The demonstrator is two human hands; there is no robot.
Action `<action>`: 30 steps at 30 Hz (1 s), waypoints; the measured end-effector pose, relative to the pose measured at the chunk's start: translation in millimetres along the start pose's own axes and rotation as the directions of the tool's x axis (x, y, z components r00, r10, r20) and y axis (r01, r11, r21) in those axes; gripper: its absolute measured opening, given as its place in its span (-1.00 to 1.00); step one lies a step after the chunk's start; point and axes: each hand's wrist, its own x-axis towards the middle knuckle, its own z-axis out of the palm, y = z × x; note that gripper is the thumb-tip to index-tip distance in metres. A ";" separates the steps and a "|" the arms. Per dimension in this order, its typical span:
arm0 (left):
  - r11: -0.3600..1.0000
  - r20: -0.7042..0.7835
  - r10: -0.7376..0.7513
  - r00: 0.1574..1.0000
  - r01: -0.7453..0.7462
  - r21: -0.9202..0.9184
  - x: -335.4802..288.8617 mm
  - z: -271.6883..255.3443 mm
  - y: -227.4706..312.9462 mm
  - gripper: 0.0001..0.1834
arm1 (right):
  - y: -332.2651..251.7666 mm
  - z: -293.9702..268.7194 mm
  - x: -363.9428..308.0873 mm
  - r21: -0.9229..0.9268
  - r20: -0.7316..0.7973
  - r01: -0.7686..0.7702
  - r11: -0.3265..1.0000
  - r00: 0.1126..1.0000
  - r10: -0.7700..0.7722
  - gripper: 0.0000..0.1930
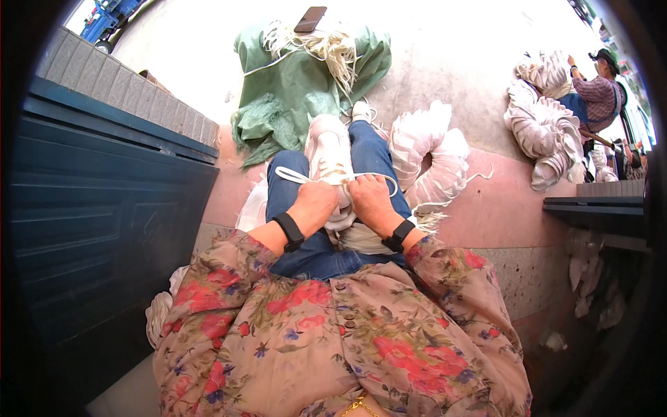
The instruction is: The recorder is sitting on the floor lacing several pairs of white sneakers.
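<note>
A long bundle of white cloth (328,142) lies between my knees, over my jeans. A flat white cord (292,175) passes across it, with one loop out to the left and another to the right. My left hand (314,203) is closed on the cord at the bundle's left side. Close beside it, my right hand (373,201) pinches the cord at the right side. The fingertips of both hands are partly hidden against the cloth. Both wrists wear black bands.
Ahead is a green sheet (288,87) with loose white strips (337,52) and a phone (310,19) on it. A coiled white cloth bundle (431,153) lies to the right. A dark blue door (111,208) stands left. Another person (597,94) sits far right beside white bundles (545,132).
</note>
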 end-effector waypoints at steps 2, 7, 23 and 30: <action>1.000 -0.007 0.023 1.000 -0.023 -0.017 3.8 5.3 -1.6 -0.91 | -0.5 -1.9 -0.6 0.000 -0.033 -0.028 1.000 0.999 0.028 -0.86; 0.963 -0.067 -0.225 0.972 0.211 -0.170 -17.8 3.0 -7.3 -0.86 | -6.8 -22.7 -3.8 0.017 -0.034 -0.092 0.996 0.995 0.092 -0.90; 0.995 -0.223 -0.087 0.971 0.074 -0.069 -26.2 15.6 -13.0 -0.87 | 16.1 -18.9 -2.0 0.067 0.093 0.150 0.986 0.983 -0.156 -0.84; 0.977 -0.266 0.063 0.962 -0.005 0.214 -12.8 -1.9 -9.2 -0.93 | 0.7 -31.7 14.9 -0.214 0.198 0.210 0.954 0.966 -0.168 -0.91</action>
